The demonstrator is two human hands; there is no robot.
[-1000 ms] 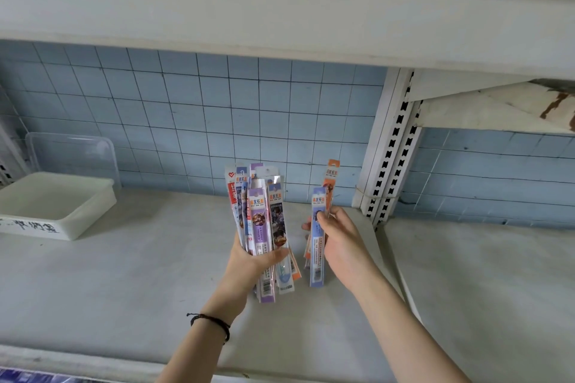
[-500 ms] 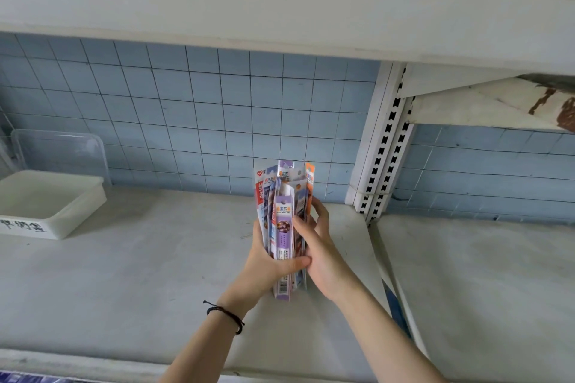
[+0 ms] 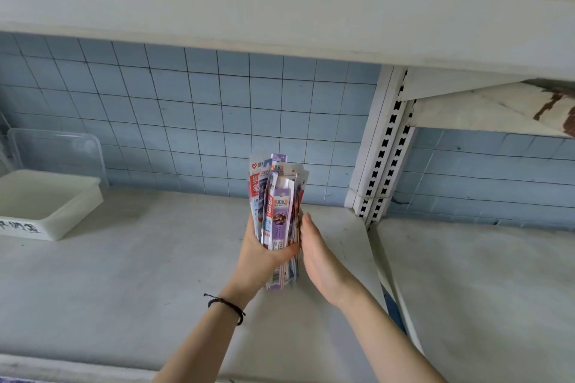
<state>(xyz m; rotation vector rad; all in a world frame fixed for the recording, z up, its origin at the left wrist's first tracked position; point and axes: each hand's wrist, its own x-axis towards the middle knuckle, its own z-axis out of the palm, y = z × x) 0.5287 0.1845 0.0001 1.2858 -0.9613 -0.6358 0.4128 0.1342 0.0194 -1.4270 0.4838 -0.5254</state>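
A bundle of several long, narrow packets [image 3: 278,205], purple, red and white, stands upright above the grey shelf board [image 3: 130,270]. My left hand [image 3: 264,253] grips the bundle near its lower end, thumb across the front. My right hand [image 3: 317,253] lies flat against the bundle's right side with fingers straight, holding nothing of its own. A dark cord bracelet is on my left wrist.
A white plastic box [image 3: 46,210] with handwriting on its side sits at the far left, a clear lid leaning behind it. A slotted white upright [image 3: 384,152] divides this bay from the right one. An upper shelf hangs overhead; blue tiles cover the back wall.
My right hand brought its two packets over to the left hand's bundle and let go of them; it now presses flat on the bundle's side. All packets form one bundle.
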